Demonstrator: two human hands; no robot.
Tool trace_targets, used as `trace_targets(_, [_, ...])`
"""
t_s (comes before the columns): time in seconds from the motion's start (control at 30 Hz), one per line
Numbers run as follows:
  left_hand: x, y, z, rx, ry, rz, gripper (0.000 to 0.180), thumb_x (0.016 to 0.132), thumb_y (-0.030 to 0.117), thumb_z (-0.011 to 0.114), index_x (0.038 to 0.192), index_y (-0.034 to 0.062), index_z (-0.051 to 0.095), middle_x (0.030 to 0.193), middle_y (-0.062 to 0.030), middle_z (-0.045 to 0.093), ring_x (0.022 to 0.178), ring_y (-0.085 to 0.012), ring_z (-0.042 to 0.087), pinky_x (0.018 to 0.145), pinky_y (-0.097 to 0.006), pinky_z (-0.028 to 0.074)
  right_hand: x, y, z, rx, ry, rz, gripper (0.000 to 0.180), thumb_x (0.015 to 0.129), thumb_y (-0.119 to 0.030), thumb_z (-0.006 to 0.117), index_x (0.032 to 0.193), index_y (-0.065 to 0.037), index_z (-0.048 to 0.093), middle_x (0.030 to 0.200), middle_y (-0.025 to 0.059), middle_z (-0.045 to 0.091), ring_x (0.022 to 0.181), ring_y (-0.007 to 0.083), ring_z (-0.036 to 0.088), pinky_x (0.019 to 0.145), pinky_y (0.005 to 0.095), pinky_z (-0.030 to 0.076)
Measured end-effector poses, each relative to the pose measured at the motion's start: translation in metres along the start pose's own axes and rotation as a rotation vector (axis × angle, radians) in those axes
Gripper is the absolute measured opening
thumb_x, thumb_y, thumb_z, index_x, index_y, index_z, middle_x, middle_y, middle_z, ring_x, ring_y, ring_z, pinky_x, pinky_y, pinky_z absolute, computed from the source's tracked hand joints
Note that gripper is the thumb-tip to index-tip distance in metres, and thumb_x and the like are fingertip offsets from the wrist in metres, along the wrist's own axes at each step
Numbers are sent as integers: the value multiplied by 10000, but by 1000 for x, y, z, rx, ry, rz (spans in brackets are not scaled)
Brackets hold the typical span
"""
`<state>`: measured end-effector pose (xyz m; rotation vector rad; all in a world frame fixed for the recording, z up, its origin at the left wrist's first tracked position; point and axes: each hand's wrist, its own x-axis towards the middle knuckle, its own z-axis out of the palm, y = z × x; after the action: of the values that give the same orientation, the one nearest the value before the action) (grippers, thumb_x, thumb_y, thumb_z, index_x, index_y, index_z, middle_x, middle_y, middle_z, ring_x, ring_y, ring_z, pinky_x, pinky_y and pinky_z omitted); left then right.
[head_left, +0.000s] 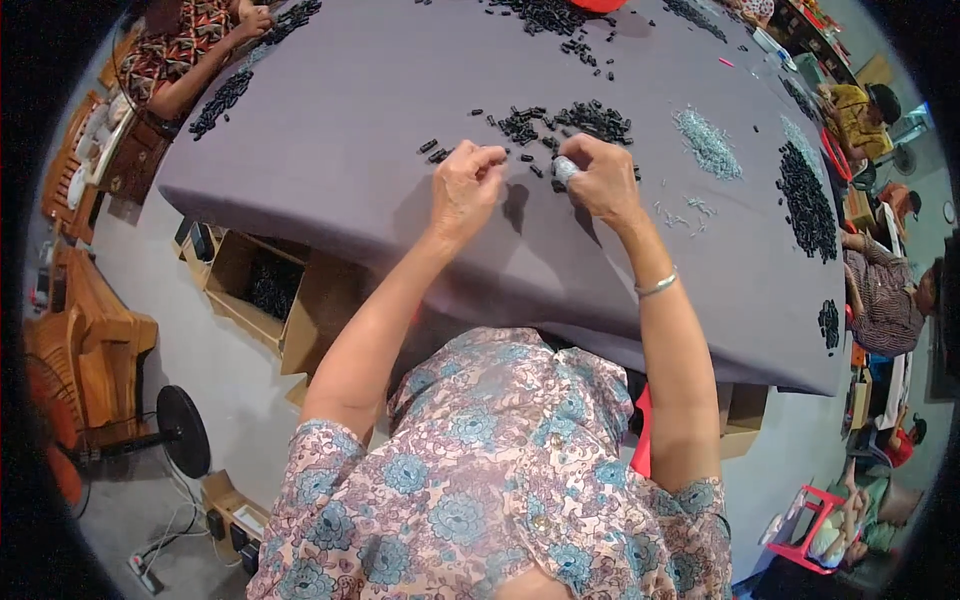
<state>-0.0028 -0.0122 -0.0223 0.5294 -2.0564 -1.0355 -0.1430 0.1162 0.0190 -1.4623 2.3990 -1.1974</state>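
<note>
Over the near part of the cloth-covered table, my left hand (468, 187) is closed in a pinch, thumb against bent forefinger. Anything in that pinch is too small to make out. To its right my right hand (603, 178) is closed too, its fingers curled down. A pale silvery patch (566, 169) shows at its fingertips; I cannot tell whether it is a wrapping or something held. Just beyond both hands lies a pile of small black cylindrical parts (598, 121), with several loose ones between the hands. Right of my right hand is a heap of thin clear pieces (708, 145), with a few strays nearer me.
The grey tablecloth (380, 215) drops over the near edge. More black parts (805, 205) lie along the right side, and a red container (598, 4) stands at the far edge. Below left is an open cardboard box (262, 290). Other people sit at the left and right.
</note>
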Motion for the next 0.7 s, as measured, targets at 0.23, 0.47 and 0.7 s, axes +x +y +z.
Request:
trace_targets(0.23, [-17, 30, 14, -413, -236, 4, 192, 811, 16, 649, 1001, 5, 628, 898, 0, 555, 790, -74, 541, 707, -212, 458, -44, 4, -9, 781, -126, 222, 126, 857, -159, 638, 922, -51, 635, 794, -37, 605, 677, 47, 529, 569, 196, 427])
trace_targets(0.47, [-24, 42, 19, -515, -348, 40, 276, 757, -17, 661, 1028, 27, 634, 933, -37, 569, 828, -111, 587, 718, -238, 508, -65, 9, -7, 1181, -142, 340, 112, 885, -151, 612, 947, -58, 620, 773, -36, 576, 686, 26, 527, 598, 176, 446])
trace_targets(0.7, [-25, 51, 16, -453, -361, 56, 217, 752, 13, 686, 968, 32, 670, 851, -35, 600, 743, -96, 584, 670, -224, 492, -71, 13, -6, 1291, -158, 325, 99, 872, -142, 628, 920, -57, 607, 774, -28, 574, 682, 41, 533, 595, 185, 452])
